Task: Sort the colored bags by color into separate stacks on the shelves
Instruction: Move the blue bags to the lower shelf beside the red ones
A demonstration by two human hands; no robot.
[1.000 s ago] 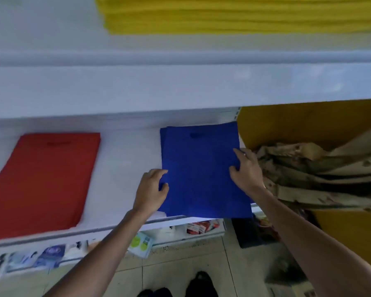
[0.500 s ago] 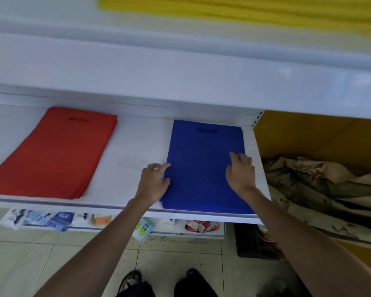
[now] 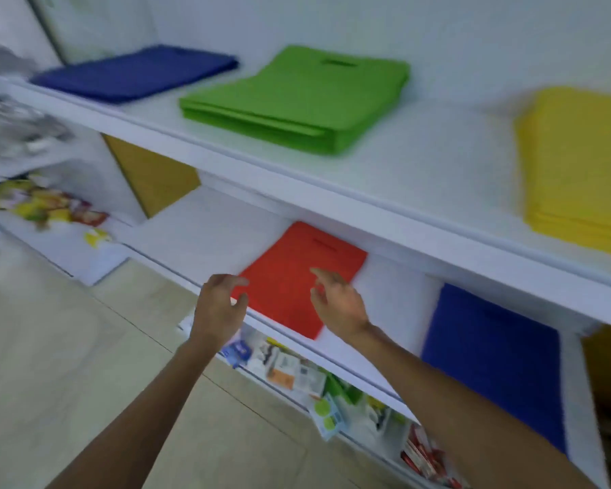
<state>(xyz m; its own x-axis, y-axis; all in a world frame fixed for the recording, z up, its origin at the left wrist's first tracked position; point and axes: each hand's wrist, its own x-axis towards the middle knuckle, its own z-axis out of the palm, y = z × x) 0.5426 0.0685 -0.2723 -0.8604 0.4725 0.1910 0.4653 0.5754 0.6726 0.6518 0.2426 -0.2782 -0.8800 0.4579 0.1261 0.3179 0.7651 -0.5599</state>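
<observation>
Red bags (image 3: 290, 273) lie on white middle shelf (image 3: 205, 234), blue stack (image 3: 491, 354) well apart rightward. Our left hand (image 3: 217, 312) at shelf's front edge, right hand (image 3: 339, 303) over red, both loosely spread, holding nothing. We see bare shelf left of red.

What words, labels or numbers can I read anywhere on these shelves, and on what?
None can be read.
Packets on the lowest shelf: printed, but too blurred to read.
Snack packs at far left: printed, but too blurred to read.
Red bags: no text shows.
Green bags: no text shows.
</observation>
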